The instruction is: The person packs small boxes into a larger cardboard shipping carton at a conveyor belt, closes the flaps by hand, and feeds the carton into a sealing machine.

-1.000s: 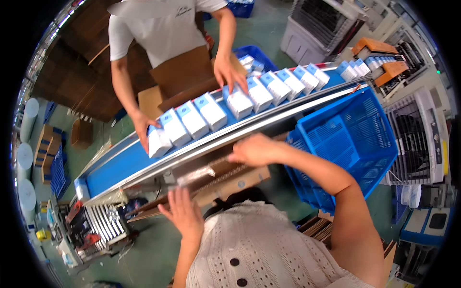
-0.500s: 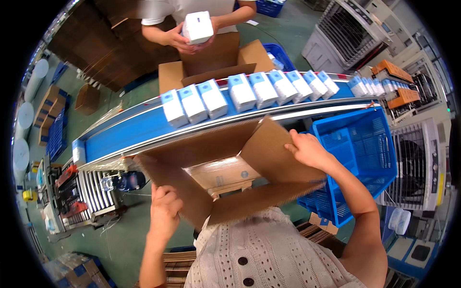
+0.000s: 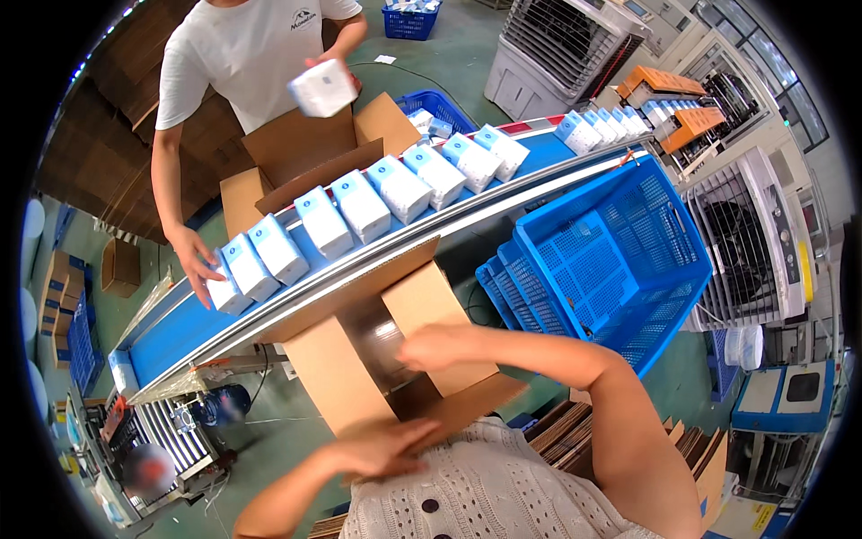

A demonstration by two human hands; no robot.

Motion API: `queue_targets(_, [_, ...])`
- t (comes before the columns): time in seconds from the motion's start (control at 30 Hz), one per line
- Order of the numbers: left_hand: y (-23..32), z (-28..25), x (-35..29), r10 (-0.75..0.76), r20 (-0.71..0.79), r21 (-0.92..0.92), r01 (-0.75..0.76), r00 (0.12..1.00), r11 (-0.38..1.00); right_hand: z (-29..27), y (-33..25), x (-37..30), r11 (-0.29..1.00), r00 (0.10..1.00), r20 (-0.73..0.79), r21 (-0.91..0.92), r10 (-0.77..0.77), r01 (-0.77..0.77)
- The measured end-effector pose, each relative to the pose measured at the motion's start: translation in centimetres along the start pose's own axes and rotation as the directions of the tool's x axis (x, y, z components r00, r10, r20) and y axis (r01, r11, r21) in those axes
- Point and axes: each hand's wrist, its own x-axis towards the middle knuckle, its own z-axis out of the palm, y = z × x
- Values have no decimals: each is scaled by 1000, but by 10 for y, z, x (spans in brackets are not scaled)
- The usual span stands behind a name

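An open cardboard box (image 3: 337, 373) stands in front of me, beside the conveyor, with its flaps spread out. My left hand (image 3: 382, 449) lies against the near flap (image 3: 471, 402), fingers stretched and somewhat blurred. Over the opening, close to the inner edge of the right flap (image 3: 429, 305), is my right hand (image 3: 431, 347). Its fingers are smeared by motion, and their grip does not show. Inside the box a shiny strip catches light; most of the inside is hidden.
White-and-blue cartons (image 3: 364, 205) line the blue conveyor belt (image 3: 171, 346). Across it, a co-worker's hand (image 3: 193, 260) touches the leftmost carton in the row; their other hand holds a white pack (image 3: 323, 88) above another open box (image 3: 242, 202). Stacked blue crates (image 3: 620, 260) stand at my right.
The box has gone from being held at both sides to standing with flaps spread. Both hands have moved inward. My view has shifted; the co-worker now reaches to the belt's cartons.
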Motion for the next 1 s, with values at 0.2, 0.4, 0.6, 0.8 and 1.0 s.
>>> queue_targets(0.2, [-58,-50,18,-425,-401,-137,406,811,904,-127,0,21,966,787,-611,-243,-81,-90])
queue_targets(0.4, [19,-10,46,-40,-862,348,647,505,678,-45,18,-84,996,982,-174,64,76,-66])
queue_targets(0.6, [-63,43,-31,-214,-962,-66,619,169,783,-30,95,-88,816,561,-596,372,575,-441])
queue_targets(0.8, [-122,116,-108,-724,-685,-712,-144,-74,688,121,118,-50,267,586,86,831,805,-489])
queue_targets(1.0, [-57,87,-66,-624,-490,-692,-707,609,-146,-37,56,-158,-175,877,-9,979,480,106])
